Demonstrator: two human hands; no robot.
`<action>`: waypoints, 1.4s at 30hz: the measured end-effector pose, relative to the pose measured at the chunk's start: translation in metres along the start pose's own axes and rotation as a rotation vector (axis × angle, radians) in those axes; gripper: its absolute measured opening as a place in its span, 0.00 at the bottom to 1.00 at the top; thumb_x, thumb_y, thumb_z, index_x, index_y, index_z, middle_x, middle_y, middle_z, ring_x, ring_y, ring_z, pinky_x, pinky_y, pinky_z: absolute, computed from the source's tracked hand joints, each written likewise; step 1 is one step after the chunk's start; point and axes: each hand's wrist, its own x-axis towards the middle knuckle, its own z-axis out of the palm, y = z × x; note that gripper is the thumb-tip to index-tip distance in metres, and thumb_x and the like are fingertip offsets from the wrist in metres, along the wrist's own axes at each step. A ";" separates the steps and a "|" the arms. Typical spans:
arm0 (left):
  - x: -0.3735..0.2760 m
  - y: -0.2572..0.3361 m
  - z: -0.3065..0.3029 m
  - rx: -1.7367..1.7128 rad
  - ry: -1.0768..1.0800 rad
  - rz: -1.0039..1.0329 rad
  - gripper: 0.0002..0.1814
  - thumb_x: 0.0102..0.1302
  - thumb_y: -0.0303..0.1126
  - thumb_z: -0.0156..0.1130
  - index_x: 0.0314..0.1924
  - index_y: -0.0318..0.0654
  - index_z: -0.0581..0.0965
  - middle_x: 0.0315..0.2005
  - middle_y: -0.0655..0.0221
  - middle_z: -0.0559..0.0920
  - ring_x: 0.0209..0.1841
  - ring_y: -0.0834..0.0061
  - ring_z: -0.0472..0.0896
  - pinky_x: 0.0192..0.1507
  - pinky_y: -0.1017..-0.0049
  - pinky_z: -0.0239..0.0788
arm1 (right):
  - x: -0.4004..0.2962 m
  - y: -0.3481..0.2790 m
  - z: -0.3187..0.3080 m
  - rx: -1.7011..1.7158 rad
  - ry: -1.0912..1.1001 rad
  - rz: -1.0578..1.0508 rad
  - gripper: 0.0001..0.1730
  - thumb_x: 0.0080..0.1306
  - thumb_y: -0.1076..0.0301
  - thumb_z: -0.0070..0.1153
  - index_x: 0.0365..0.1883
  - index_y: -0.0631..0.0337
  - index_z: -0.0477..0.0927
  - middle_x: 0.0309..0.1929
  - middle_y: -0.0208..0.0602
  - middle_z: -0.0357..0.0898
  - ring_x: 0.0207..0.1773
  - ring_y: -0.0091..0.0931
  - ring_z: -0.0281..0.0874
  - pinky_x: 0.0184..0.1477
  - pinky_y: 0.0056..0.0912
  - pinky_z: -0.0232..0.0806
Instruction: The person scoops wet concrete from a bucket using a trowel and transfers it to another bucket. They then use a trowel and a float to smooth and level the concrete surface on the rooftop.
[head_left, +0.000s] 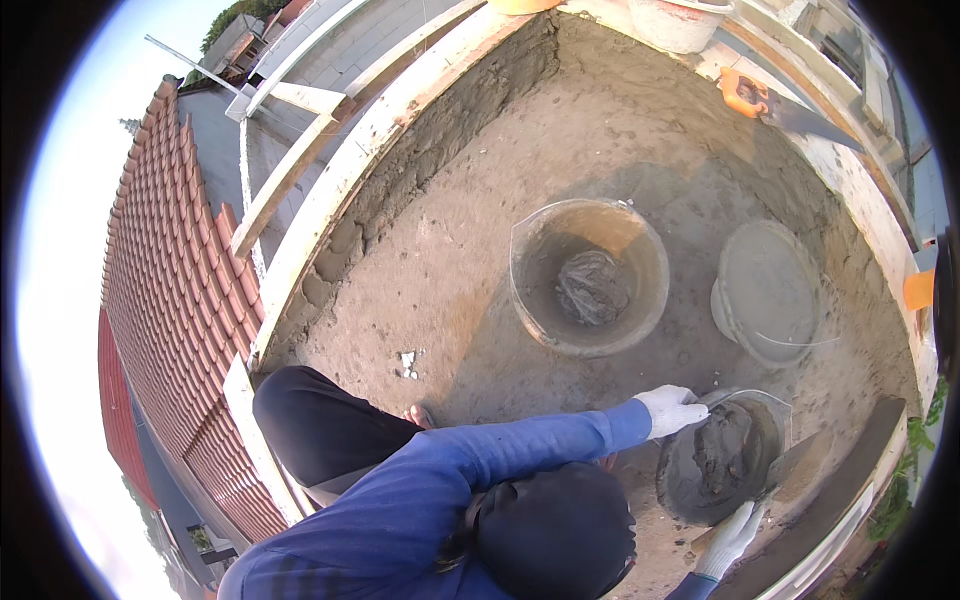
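Neither of my hands is in view. Before me a co-worker in a blue long-sleeved top and black head covering crouches low. One white-gloved hand of theirs (671, 411) is at the near-left rim of a small bucket of wet grey mortar (724, 457). Their other gloved hand (727, 541) is on a trowel (802, 463) beside that bucket. Above it in the picture stands a larger bucket (592, 277) with some mortar at its bottom. A round container full of cloudy grey liquid (772, 292) is to its right.
Mortar-coated walls with wooden boards (367, 150) along their tops enclose the rough floor (450, 262). A handsaw with an orange handle (795, 112) rests on the right edge. A whitish bucket (679, 22) stands at the top. Red roof tiles (180, 300) lie beyond the left edge.
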 end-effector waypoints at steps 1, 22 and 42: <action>-0.003 0.000 -0.006 -0.006 0.004 -0.026 0.34 0.81 0.60 0.61 0.65 0.33 0.84 0.49 0.57 0.90 0.48 0.67 0.88 0.51 0.65 0.81 | 0.012 -0.010 0.005 0.028 -0.039 -0.020 0.41 0.87 0.49 0.48 0.81 0.80 0.66 0.80 0.66 0.71 0.80 0.49 0.71 0.82 0.44 0.60; 0.011 0.000 -0.078 0.108 0.081 0.148 0.51 0.77 0.69 0.59 0.79 0.27 0.71 0.74 0.39 0.78 0.79 0.45 0.74 0.79 0.59 0.64 | 0.015 -0.169 -0.015 -0.414 0.026 -0.393 0.13 0.77 0.63 0.64 0.43 0.65 0.77 0.44 0.56 0.83 0.47 0.57 0.84 0.46 0.57 0.75; 0.092 -0.012 -0.080 -0.027 0.029 0.340 0.30 0.76 0.37 0.69 0.71 0.23 0.80 0.64 0.50 0.89 0.65 0.65 0.87 0.70 0.67 0.75 | -0.001 -0.224 0.084 -1.132 -0.315 -0.311 0.13 0.67 0.63 0.64 0.44 0.55 0.95 0.43 0.45 0.95 0.44 0.41 0.96 0.43 0.46 0.84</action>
